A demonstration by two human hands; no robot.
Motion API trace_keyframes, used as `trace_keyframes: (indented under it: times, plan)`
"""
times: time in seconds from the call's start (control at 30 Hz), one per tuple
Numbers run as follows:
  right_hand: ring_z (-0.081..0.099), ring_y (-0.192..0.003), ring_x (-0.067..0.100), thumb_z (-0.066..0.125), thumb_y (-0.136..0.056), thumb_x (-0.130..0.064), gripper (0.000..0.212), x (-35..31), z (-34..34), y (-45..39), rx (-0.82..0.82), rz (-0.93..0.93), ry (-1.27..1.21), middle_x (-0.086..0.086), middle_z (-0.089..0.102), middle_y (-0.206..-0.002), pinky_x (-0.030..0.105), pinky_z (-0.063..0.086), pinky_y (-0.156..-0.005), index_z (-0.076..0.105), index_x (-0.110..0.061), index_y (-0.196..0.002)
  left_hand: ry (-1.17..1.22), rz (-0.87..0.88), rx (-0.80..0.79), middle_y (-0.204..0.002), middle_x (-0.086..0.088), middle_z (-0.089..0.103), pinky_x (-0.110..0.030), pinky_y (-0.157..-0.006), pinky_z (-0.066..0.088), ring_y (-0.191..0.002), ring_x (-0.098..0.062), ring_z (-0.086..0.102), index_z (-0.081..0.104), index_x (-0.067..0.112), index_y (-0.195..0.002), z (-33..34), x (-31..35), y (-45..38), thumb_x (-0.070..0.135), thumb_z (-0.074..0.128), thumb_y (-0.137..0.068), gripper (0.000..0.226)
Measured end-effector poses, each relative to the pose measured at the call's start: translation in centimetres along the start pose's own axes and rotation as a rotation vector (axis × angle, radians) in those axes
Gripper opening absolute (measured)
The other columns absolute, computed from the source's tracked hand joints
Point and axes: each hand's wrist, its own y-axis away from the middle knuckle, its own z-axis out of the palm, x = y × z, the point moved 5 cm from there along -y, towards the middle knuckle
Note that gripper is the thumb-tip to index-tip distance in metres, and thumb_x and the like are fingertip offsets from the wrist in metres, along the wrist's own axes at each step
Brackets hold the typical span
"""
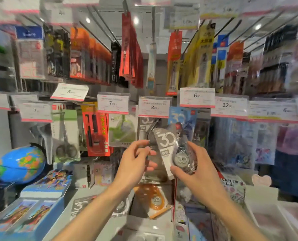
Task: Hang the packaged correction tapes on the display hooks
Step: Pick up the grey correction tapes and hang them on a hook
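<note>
My right hand (193, 169) grips a grey packaged correction tape (169, 150) marked "30", tilted with its top to the upper left. My left hand (137, 162) is just left of it, fingers curled near the pack's edge; whether it touches the pack is unclear. Behind them, grey "30" packs (147, 126) hang on the display hook under the 8.00 price tag (154, 106). More packaged tapes lie on the shelf below: a grey one (81, 206) and an orange one (156, 200).
Blue "30" packs (179, 117) hang to the right, a green tape pack (122, 131) and a red pack (97, 133) to the left. A blue globe (21, 164) and a blue box of cards (23, 216) sit at lower left. Price tags line the hook ends.
</note>
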Motion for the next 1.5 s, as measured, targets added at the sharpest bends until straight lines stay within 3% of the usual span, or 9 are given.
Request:
trace_keyframes:
  times: [0.27, 0.53, 0.63, 0.77, 0.87, 1.1, 1.3, 1.5]
  plan:
    - [0.041, -0.119, -0.007, 0.078, -0.081, -0.042, 0.081, 0.0, -1.1, -1.0, 0.062, -0.049, 0.06, -0.024, 0.036, -0.136, 0.022, 0.038, -0.1, 0.031, -0.036, -0.147, 0.009, 0.101, 0.02, -0.096, -0.01, 0.074, -0.022, -0.053, 0.056, -0.062, -0.015, 0.069, 0.054, 0.016, -0.125, -1.2, 6.1, -3.6, 0.027, 0.046, -0.105, 0.024]
    - [0.038, -0.122, -0.01, 0.077, -0.082, -0.046, 0.082, -0.4, -1.7, -1.3, 0.09, -0.11, 0.083, -0.026, 0.035, -0.143, 0.019, 0.034, -0.099, 0.029, -0.039, -0.148, 0.03, 0.164, 0.019, -0.073, -0.003, 0.074, -0.022, -0.051, 0.052, -0.056, -0.017, 0.067, 0.063, 0.009, -0.112, -2.0, 7.9, -3.7, 0.024, 0.049, -0.105, 0.023]
    - [0.04, -0.127, -0.004, 0.077, -0.082, -0.045, 0.083, -1.0, -1.5, -1.8, 0.095, -0.136, 0.087, -0.021, 0.036, -0.147, 0.02, 0.034, -0.1, 0.03, -0.036, -0.149, 0.051, 0.2, 0.001, -0.072, -0.002, 0.072, -0.021, -0.048, 0.05, -0.053, -0.017, 0.065, 0.065, 0.006, -0.108, -2.1, 9.4, -3.6, 0.028, 0.049, -0.104, 0.027]
    - [0.034, -0.122, -0.01, 0.075, -0.083, -0.046, 0.083, -2.1, -0.8, -2.9, 0.076, -0.17, 0.083, -0.018, 0.034, -0.149, 0.018, 0.031, -0.1, 0.028, -0.033, -0.151, 0.029, 0.241, -0.004, -0.072, -0.001, 0.072, -0.019, -0.048, 0.048, -0.054, -0.016, 0.064, 0.065, 0.009, -0.104, -2.1, 10.5, -3.5, 0.033, 0.047, -0.105, 0.03]
    - [0.039, -0.131, 0.001, 0.075, -0.083, -0.047, 0.084, -2.9, -0.2, -3.8, 0.07, -0.182, 0.078, -0.014, 0.035, -0.149, 0.022, 0.034, -0.103, 0.028, -0.031, -0.151, 0.022, 0.248, 0.0, -0.073, -0.001, 0.073, -0.02, -0.05, 0.048, -0.055, -0.016, 0.064, 0.065, 0.011, -0.1, -2.2, 10.6, -3.6, 0.034, 0.047, -0.104, 0.03]
    - [0.041, -0.134, 0.011, 0.073, -0.083, -0.048, 0.086, -3.7, 1.3, -5.4, 0.065, -0.19, 0.095, -0.009, 0.038, -0.145, 0.032, 0.04, -0.107, 0.027, -0.027, -0.152, 0.028, 0.251, 0.005, -0.068, 0.0, 0.071, -0.02, -0.047, 0.048, -0.052, -0.017, 0.064, 0.064, 0.008, -0.1, -2.1, 10.5, -3.6, 0.031, 0.046, -0.105, 0.029]
    - [0.038, -0.136, 0.011, 0.074, -0.082, -0.048, 0.087, -3.3, 1.9, -6.0, 0.064, -0.171, 0.084, -0.008, 0.037, -0.147, 0.026, 0.033, -0.107, 0.027, -0.027, -0.152, 0.01, 0.258, 0.003, -0.069, -0.001, 0.071, -0.02, -0.047, 0.048, -0.052, -0.016, 0.064, 0.064, 0.006, -0.105, -2.3, 10.4, -3.5, 0.03, 0.045, -0.105, 0.031]
    - [0.041, -0.136, 0.016, 0.076, -0.081, -0.048, 0.09, -3.4, 2.6, -6.5, 0.064, -0.153, 0.097, -0.003, 0.039, -0.147, 0.039, 0.039, -0.112, 0.026, -0.026, -0.153, -0.004, 0.257, 0.001, -0.07, -0.001, 0.072, -0.019, -0.048, 0.049, -0.052, -0.015, 0.064, 0.064, 0.005, -0.11, -2.5, 10.2, -3.5, 0.03, 0.046, -0.105, 0.031]
